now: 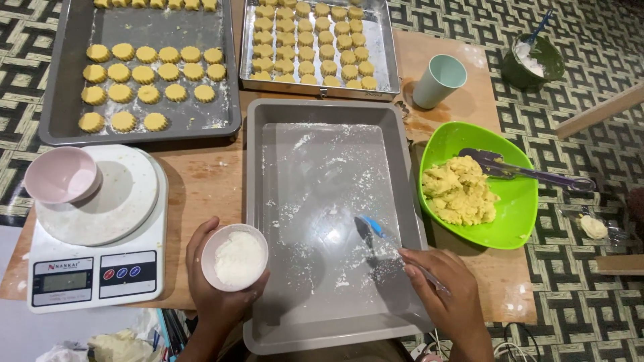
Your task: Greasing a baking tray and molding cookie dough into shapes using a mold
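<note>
Cut off or unclear: both forearms leave the bottom edge. The near rim of the grey baking tray overhangs the counter toward the viewer. The handle of the blue-tipped brush is hidden inside the right hand; only its tip and a short blurred length show. The two cookie trays at the far side run past the top edge.

Left hand: fingers curled round a small white bowl of white powder, thumb on its left rim. It is held just beside the grey tray's near-left corner.

Right hand: fingers closed on the brush handle; exact grip cannot be told. The brush tip rests on the tray floor, right of centre, among streaks of powder.

Adjacent: green bowl of yellow dough with a spatula, just right of the tray; kitchen scale carrying a pink bowl, at the left.
</note>
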